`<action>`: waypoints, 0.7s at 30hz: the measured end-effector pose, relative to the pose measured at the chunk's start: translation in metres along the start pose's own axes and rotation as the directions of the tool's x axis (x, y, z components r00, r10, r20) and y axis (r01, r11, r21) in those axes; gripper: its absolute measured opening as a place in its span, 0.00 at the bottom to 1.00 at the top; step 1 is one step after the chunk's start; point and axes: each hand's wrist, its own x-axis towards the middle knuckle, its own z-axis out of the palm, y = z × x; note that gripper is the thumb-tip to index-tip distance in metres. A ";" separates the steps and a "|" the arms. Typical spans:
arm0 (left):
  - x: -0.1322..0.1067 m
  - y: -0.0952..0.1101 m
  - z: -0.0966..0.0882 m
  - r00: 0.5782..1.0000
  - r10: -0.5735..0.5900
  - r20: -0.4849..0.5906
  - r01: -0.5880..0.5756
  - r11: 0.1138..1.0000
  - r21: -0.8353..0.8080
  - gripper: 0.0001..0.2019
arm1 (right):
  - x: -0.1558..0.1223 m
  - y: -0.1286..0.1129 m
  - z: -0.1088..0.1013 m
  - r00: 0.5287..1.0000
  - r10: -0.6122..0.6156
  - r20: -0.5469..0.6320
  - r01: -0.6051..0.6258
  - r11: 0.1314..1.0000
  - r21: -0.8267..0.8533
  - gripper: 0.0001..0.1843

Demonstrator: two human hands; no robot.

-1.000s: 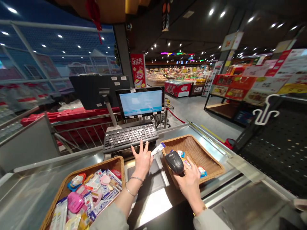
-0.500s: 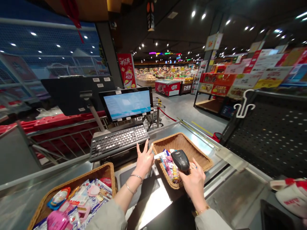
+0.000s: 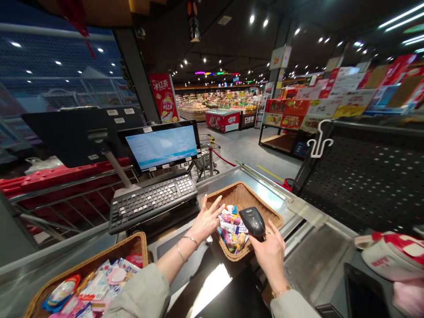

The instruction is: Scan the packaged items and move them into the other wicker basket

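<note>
My right hand (image 3: pixel 270 247) grips a black barcode scanner (image 3: pixel 253 221), whose head is over the right wicker basket (image 3: pixel 265 201). My left hand (image 3: pixel 207 217) is open at the left rim of that basket, fingers stretched toward the snacks and apart from one another. Small wrapped snacks (image 3: pixel 233 229) in white, purple and pink lie heaped in the basket's near left part. At the lower left, a second wicker basket (image 3: pixel 144 247) holds more packets and pink and red-blue items (image 3: pixel 62 291), partly hidden by my left sleeve.
Behind my left hand stand a black keyboard (image 3: pixel 154 198) and a lit monitor (image 3: pixel 162 145). A black perforated panel (image 3: pixel 371 176) with a white hook (image 3: pixel 319 140) rises on the right. A dark phone-like slab (image 3: pixel 366 291) and a red-white pouch (image 3: pixel 391 256) lie at lower right.
A white packet at my left fingertips has been let go into the right basket. The left fingers now reach over its rim. The view has turned slightly right; the scanner stays in my right hand.
</note>
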 end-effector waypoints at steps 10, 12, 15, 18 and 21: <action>0.003 0.004 0.004 0.991 -0.136 0.006 0.136 0.991 0.003 0.19 | 0.002 0.007 -0.002 0.999 0.018 -0.028 -0.018 1.000 -0.006 0.23; -0.001 0.003 0.003 0.982 -0.191 0.004 0.191 0.982 -0.001 0.20 | 0.002 0.006 -0.001 0.999 0.020 -0.031 -0.020 1.000 0.003 0.23; -0.009 0.002 0.000 0.966 -0.258 0.020 0.258 0.966 -0.008 0.21 | 0.002 0.003 0.002 1.000 0.010 -0.022 -0.009 1.000 0.021 0.22; -0.020 0.003 -0.005 0.948 -0.317 0.035 0.318 0.948 -0.009 0.21 | 0.001 -0.002 0.007 1.000 -0.001 0.003 0.001 0.999 0.044 0.22; -0.034 0.006 -0.011 0.925 -0.379 0.035 0.380 0.925 -0.017 0.21 | -0.001 -0.010 0.015 0.999 -0.017 0.040 0.015 0.998 0.061 0.21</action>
